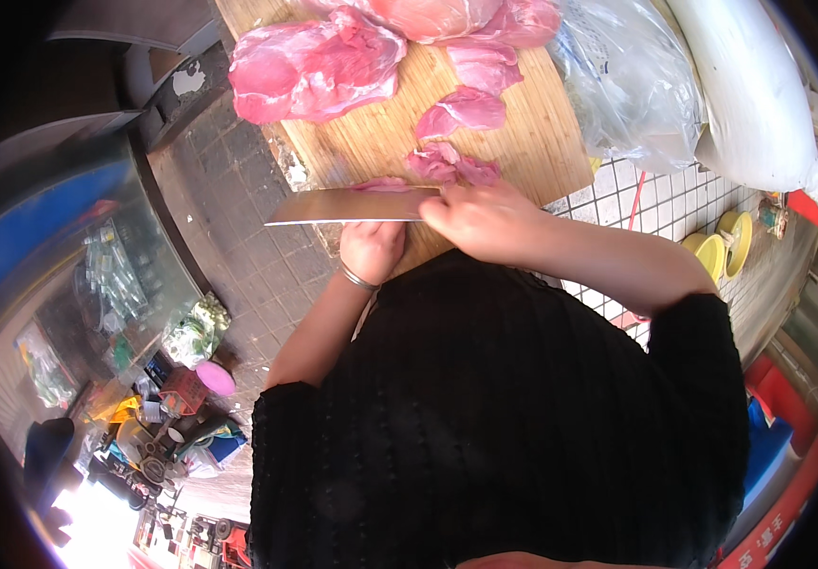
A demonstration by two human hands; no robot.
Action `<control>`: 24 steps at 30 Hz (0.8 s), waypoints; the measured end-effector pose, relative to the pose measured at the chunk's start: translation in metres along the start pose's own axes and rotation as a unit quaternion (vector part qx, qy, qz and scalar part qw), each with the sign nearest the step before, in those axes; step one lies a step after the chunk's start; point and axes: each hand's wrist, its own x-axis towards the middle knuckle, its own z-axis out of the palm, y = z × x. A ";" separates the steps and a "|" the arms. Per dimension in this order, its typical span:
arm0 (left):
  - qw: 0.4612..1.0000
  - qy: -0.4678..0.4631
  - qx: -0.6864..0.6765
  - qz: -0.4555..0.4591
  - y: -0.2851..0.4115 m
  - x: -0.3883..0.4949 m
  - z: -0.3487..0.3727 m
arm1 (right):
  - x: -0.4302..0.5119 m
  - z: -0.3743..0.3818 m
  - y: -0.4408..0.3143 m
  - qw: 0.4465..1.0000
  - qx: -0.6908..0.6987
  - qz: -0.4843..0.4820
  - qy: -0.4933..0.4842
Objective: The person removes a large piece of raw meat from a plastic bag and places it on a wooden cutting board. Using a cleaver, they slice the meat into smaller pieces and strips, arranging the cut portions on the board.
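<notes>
My right hand [480, 219] grips a broad cleaver [352, 206], its blade reaching left across the near end of a wooden cutting board [352, 153]. Just under the blade's lower edge is my left hand [372, 249], with a metal bangle [360, 279] at the wrist; the blade hides its fingertips. A thin strip of raw meat [380, 184] shows along the blade's upper side. Beyond it lie small crumpled meat pieces [451, 163], a flat slice [462, 112] and another slice [483, 67]. A large raw chunk [316, 67] rests at the far left, beside more meat [437, 16].
Clear plastic bags [622, 78] and a full white sack [750, 85] sit right of the board. Yellow basins [706, 254] stand farther right by white tiles [586, 203]. Left are a paved floor [238, 206], a bag of vegetables [197, 331] and a red basket [182, 391].
</notes>
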 end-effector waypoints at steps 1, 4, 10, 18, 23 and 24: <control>1.000 0.004 -0.009 0.004 0.001 0.003 -0.002 | 0.008 0.002 -0.001 1.000 -0.001 -0.003 -0.008; 0.999 -0.012 -0.028 0.022 -0.003 -0.005 -0.005 | 0.016 0.011 0.005 0.999 0.024 -0.026 0.015; 0.995 0.061 -0.051 0.052 0.003 -0.004 -0.014 | -0.049 -0.033 0.001 0.994 -0.023 0.047 -0.095; 0.999 0.038 -0.022 0.032 0.004 -0.002 -0.008 | 0.009 0.004 -0.010 0.993 0.058 0.063 -0.084; 0.999 0.036 0.004 0.036 0.002 -0.009 -0.009 | -0.016 -0.004 0.003 0.994 0.055 0.073 -0.060; 0.998 0.045 0.003 0.032 0.004 -0.009 -0.009 | -0.029 -0.014 0.004 0.993 0.042 0.077 -0.082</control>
